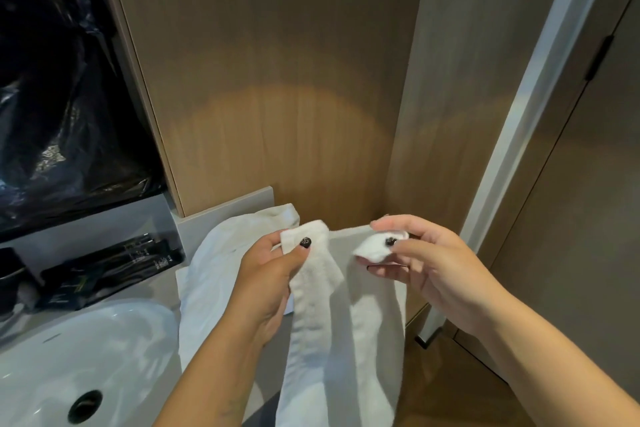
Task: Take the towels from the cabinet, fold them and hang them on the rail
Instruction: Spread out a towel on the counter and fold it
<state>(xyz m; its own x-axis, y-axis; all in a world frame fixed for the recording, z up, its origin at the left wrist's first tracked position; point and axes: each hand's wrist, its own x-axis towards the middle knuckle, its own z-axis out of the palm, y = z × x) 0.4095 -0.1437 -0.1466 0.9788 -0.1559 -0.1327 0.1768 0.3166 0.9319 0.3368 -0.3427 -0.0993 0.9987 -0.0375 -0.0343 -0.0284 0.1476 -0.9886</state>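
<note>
The towel (332,329) hangs in front of the person, its long axis running straight down from both hands over the bench (162,288) edge. The left hand (273,274) pinches the top left corner between thumb and fingers; the right hand (426,260) pinches the right corner, so each hand is nearest its own corner. A second towel (221,260), possibly more than one, lies heaped on the bench behind. Two hands, one held towel, one sink (76,367); no rail in view

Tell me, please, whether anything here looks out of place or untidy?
One thing: a second white towel lies rumpled on the counter beside the sink, unfolded. The towel held by both hands looks fine.
</note>
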